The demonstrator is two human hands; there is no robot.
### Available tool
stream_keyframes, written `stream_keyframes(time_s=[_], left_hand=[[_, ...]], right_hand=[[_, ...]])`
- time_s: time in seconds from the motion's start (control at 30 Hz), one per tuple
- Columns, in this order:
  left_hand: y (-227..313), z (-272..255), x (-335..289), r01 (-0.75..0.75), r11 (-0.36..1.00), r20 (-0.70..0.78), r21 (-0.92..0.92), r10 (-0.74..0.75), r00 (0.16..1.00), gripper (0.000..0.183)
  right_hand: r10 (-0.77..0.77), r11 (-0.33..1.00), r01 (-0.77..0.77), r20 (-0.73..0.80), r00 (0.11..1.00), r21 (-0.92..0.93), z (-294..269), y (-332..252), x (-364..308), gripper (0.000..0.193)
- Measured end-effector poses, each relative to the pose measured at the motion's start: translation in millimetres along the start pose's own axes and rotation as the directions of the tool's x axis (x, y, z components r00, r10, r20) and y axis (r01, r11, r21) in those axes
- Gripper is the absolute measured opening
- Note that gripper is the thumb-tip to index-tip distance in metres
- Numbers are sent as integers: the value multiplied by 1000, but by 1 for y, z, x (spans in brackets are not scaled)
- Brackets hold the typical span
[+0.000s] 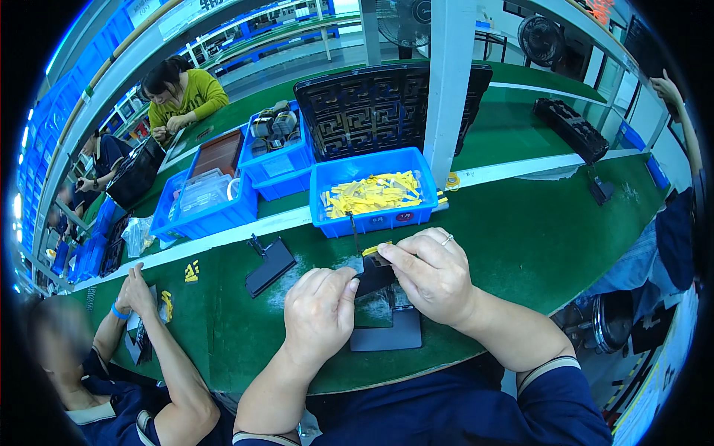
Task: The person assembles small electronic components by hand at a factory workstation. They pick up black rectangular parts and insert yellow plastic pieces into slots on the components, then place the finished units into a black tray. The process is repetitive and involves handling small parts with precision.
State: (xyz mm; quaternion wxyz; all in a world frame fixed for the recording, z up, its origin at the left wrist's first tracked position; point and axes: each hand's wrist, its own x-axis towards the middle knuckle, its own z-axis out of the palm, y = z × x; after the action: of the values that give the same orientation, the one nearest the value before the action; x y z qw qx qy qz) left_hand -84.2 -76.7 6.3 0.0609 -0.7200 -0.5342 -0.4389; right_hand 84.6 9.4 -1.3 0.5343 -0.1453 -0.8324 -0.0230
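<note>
Both forearms come in from 6 o'clock over the green table. Left hand is closed, its thumb pressing on a small black part from 9 o'clock; right hand pinches the same part at its top, where a yellow strip sticks out. Just under the hands lies a dark flat plate. At 12 o'clock stands a blue bin of yellow strips; at 10 o'clock lies a black bracket.
</note>
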Motion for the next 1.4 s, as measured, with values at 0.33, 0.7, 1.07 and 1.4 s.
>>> stream_keyframes(time_s=[0.33, 0.7, 1.07, 1.4], left_hand=[[-1, 3, -2, -81, 993, 31, 91, 78, 996, 8], [-1, 3, -2, -122, 981, 92, 150, 109, 990, 12], [-5, 0, 0, -60, 981, 128, 184, 37, 991, 10], [-114, -49, -6, 616, 681, -7, 395, -669, 743, 17]], right_hand=[[261, 957, -271, 104, 960, 106, -2, 0, 2, 14], [338, 918, -372, 219, 915, 140, -6, 4, 2, 12], [143, 983, -170, 309, 940, 65, -10, 8, 4, 13], [332, 876, -450, 458, 825, 174, -2, 14, -2, 10]])
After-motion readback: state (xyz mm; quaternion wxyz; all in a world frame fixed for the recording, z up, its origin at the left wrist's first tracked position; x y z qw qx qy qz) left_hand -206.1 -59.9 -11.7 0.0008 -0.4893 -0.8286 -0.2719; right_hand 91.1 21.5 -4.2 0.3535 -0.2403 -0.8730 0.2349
